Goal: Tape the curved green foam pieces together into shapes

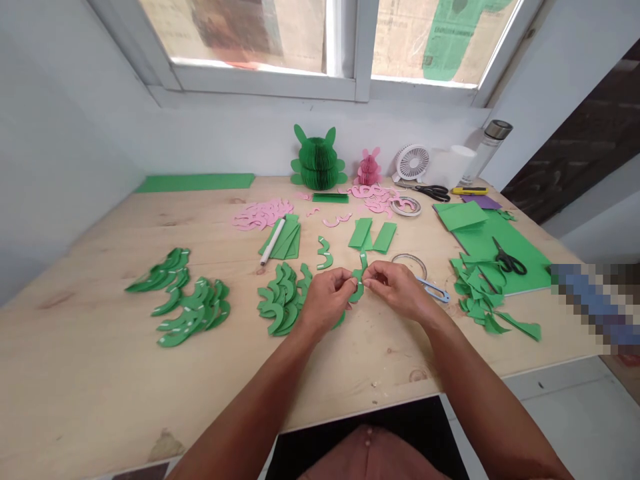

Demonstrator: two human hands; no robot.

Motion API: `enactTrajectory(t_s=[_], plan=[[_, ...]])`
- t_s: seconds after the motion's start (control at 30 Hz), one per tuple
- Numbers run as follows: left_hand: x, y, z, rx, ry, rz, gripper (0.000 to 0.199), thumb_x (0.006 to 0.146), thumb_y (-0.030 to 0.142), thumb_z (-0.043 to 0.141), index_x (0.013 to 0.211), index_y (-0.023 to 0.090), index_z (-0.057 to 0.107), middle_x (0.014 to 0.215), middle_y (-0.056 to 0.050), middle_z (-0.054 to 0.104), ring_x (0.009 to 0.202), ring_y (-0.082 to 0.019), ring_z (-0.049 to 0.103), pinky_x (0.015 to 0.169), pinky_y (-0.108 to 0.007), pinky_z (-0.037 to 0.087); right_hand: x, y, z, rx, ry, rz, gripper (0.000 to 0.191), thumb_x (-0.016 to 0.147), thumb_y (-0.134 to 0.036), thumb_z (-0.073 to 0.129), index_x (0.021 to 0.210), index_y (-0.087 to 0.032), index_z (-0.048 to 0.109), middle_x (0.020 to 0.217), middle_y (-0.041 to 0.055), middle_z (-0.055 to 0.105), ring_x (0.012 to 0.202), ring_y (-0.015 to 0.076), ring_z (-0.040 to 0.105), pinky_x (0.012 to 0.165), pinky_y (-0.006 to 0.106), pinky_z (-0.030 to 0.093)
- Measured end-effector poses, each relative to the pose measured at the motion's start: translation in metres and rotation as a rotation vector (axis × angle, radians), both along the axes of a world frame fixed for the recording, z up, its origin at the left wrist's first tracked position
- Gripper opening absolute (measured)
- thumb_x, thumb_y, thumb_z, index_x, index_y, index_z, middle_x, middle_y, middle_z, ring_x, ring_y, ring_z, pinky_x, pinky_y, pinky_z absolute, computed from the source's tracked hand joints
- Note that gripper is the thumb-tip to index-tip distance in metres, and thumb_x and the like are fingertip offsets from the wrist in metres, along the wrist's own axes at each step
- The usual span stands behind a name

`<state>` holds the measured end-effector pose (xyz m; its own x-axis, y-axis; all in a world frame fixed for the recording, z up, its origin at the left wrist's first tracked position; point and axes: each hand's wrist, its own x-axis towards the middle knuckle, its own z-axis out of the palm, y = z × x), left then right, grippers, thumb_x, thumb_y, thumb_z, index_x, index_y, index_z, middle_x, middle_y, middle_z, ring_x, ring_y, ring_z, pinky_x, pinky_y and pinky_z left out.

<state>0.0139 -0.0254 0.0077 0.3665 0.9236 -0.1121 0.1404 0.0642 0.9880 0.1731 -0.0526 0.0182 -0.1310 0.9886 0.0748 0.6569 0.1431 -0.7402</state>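
Muted reddish-brown cloth of a shirt with small round buttons lies nearest, below the worktop's near edge. On the pale, knotted wood of the worktop, right of its middle, the left hand pinches a wavy green piece, its fingers closed on the flat, scalloped shape dotted with short white strips. The right hand meets the same piece from the other side, fingers bent and thumb drawn in close; whether anything is nipped between them cannot be told.

Just beyond, a loose wavy strip lies flat. Towards the left edge, curvy green cutouts overlap in fanned heaps, many bearing white strips; a second heap sits beside the left hand. A slim pen rests on smooth green rectangles. Near the right hand are a thin tape ring and a pale blue cutter. Towards the right edge, jagged scraps curl beside flat green sheets and black-handled scissors. Along the far edge stand pleated honeycomb figures, one green, one pink.
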Motion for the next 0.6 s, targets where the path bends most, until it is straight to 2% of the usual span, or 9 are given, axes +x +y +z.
enactTrajectory(t_s=[0.6], plan=[[0.0,-0.0001,0.0008,-0.012,0.024,-0.027,0.018,0.068,0.032,0.054,0.064,0.015,0.057,0.057,0.001,0.052,0.05,-0.01,0.049,0.047,-0.022,0.047,-0.0005,0.0002,0.0004,0.004,-0.025,0.001,0.005,0.077,-0.02,0.054,0.075,-0.018,0.057,0.064,-0.0026,0.054,0.056,0.0092,0.044,0.052,0.021,0.03]])
